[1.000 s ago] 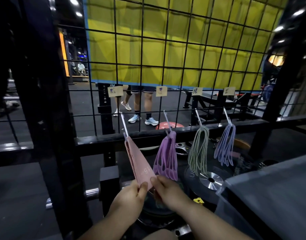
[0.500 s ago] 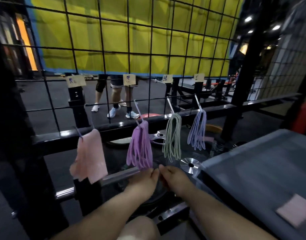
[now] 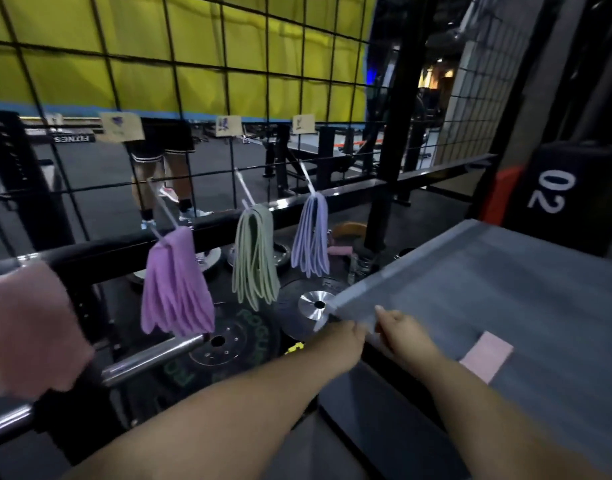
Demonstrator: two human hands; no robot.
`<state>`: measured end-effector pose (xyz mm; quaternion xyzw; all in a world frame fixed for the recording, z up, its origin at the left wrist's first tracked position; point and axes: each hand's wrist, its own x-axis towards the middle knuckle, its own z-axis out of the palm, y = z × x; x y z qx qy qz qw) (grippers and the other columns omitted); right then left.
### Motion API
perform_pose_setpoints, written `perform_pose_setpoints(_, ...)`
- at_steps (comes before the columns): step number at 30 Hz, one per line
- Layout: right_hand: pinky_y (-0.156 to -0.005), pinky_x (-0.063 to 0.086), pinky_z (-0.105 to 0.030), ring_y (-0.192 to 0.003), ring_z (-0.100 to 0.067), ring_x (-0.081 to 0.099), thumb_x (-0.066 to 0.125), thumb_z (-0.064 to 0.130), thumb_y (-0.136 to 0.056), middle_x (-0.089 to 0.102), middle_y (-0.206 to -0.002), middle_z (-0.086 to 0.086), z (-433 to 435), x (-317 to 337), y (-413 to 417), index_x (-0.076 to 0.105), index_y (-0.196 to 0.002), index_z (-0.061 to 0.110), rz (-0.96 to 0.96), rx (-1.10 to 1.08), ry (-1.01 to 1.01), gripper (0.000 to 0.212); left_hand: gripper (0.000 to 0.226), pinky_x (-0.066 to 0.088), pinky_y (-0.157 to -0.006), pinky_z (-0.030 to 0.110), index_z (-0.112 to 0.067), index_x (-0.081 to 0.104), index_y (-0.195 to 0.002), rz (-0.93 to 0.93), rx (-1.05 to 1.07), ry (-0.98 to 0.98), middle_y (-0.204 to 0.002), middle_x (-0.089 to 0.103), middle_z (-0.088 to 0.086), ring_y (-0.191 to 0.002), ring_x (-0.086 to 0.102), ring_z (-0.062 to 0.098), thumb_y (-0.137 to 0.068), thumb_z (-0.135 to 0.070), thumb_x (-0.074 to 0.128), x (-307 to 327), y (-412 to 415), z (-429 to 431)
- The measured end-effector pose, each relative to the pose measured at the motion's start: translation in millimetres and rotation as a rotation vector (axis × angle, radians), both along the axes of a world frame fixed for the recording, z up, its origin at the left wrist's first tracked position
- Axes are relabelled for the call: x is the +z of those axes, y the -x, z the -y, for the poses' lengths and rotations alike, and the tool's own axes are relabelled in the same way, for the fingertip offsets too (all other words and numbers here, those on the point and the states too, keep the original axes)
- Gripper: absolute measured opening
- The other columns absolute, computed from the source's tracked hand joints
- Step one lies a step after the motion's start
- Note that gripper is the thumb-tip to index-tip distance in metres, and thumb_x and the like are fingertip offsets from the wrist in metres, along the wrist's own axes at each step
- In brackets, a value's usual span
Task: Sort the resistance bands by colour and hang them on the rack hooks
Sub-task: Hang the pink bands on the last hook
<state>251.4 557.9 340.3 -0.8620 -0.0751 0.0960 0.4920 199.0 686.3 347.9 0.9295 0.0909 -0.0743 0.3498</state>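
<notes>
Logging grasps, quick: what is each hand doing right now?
Left hand: cannot be told, fingers hidden behind the knuckles.
Right hand: open, touching the grey table edge, holding nothing.

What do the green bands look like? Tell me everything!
The green bands are a bunch of thin, pale sage loops that look rubbery. They hang straight down from a slanted hook on the wire rack, spreading at the bottom, between the purple bands and the bluish bands. Only the hook seems to touch them.

Bare forearms, bare left hand (image 3: 341,341) and right hand (image 3: 403,332).
</notes>
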Motion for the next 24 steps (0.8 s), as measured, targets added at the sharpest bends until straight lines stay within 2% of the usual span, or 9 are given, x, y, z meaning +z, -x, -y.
perform_pose_setpoints(2,-0.051,0.037,-0.025,-0.057,-0.019,0.053,0.051,0.030,-0.099,0.059,-0.065,-0.007,21.3,-0.6,-4.6,0.054,-0.071,0.014,0.100,-0.127,0.104,0.033,0.042,0.040,-0.098,0.043,-0.006,0.048,-0.131,-0.022,-0.022,-0.004,-0.133,0.051,0.021,-0.120,0.049,0.038,-0.105,-0.028,0.024,-2.0,-15.5,21.3)
perform_pose_setpoints(3,-0.050,0.036,-0.023,-0.055,-0.016,0.051,0.045,0.032,-0.101,0.058,-0.063,-0.004,33.3,-1.1,-7.2,0.053,-0.068,0.015,0.044,-0.141,0.168,0.038,0.046,0.038,-0.100,0.043,-0.007,0.049,-0.131,-0.041,-0.029,-0.020,-0.134,0.051,0.021,-0.121,0.049,0.038,-0.105,-0.035,0.023,-3.2,-22.8,29.7)
perform_pose_setpoints(5,-0.052,0.037,-0.025,-0.055,-0.015,0.051,0.046,0.029,-0.100,0.059,-0.062,-0.002,58.2,-8.2,-14.9,0.056,-0.068,0.015,0.016,-0.174,0.232,0.036,0.054,0.036,-0.103,0.044,-0.007,0.050,-0.130,-0.061,-0.072,-0.059,-0.135,0.050,0.021,-0.124,0.047,0.038,-0.103,-0.044,0.021,-4.6,-32.6,46.1)
perform_pose_setpoints(8,-0.065,0.044,-0.030,-0.071,-0.022,0.058,0.052,0.028,-0.095,0.063,-0.073,-0.004,87.0,-17.0,-17.2,0.056,-0.068,0.016,0.057,-0.247,0.326,0.030,0.057,0.035,-0.104,0.044,-0.005,0.050,-0.130,-0.098,-0.135,-0.101,-0.136,0.050,0.021,-0.126,0.045,0.037,-0.103,-0.045,0.020,-6.3,-39.8,66.5)
perform_pose_setpoints(11,-0.081,0.052,-0.036,-0.089,-0.030,0.062,0.053,0.029,-0.091,0.066,-0.094,-0.009,106.3,-25.6,-19.2,0.057,-0.077,0.020,0.053,-0.323,0.504,0.016,0.058,0.035,-0.105,0.043,-0.003,0.050,-0.130,-0.122,-0.191,-0.138,-0.136,0.050,0.021,-0.127,0.045,0.036,-0.103,-0.046,0.020,-11.8,-43.4,81.8)
perform_pose_setpoints(13,-0.086,0.050,-0.037,-0.101,-0.031,0.058,0.051,0.027,-0.087,0.061,-0.110,-0.010,113.6,-29.3,-19.7,0.058,-0.086,0.022,0.001,-0.334,0.650,0.009,0.059,0.033,-0.106,0.043,-0.003,0.048,-0.131,-0.152,-0.204,-0.140,-0.138,0.048,0.021,-0.129,0.043,0.036,-0.103,-0.047,0.019,-17.7,-46.7,90.8)
perform_pose_setpoints(16,-0.090,0.044,-0.038,-0.111,-0.028,0.051,0.044,0.031,-0.085,0.052,-0.120,-0.007,116.8,-37.2,-19.7,0.055,-0.112,0.023,-0.095,-0.342,0.826,0.030,0.059,0.032,-0.106,0.042,-0.004,0.046,-0.133,-0.185,-0.210,-0.132,-0.139,0.045,0.022,-0.130,0.041,0.037,-0.102,-0.048,0.019,-21.1,-49.1,97.8)
perform_pose_setpoints(21,-0.094,0.046,-0.039,-0.115,-0.032,0.048,0.041,0.027,-0.088,0.050,-0.124,-0.011,120.5,-44.5,-24.7,0.050,-0.120,0.016,-0.095,-0.379,0.800,0.035,0.057,0.033,-0.104,0.038,-0.008,0.045,-0.134,-0.173,-0.217,-0.074,-0.140,0.045,0.020,-0.130,0.042,0.034,-0.102,-0.049,0.022,-23.4,-52.3,104.0)
perform_pose_setpoints(24,-0.088,0.046,-0.034,-0.113,-0.032,0.054,0.041,0.023,-0.094,0.056,-0.123,-0.014,121.6,-42.7,-26.2,0.055,-0.117,0.012,-0.037,-0.351,0.747,0.029,0.055,0.035,-0.102,0.037,-0.011,0.047,-0.132,-0.154,-0.229,-0.062,-0.139,0.048,0.017,-0.127,0.045,0.034,-0.101,-0.050,0.024,-26.6,-53.0,106.1)
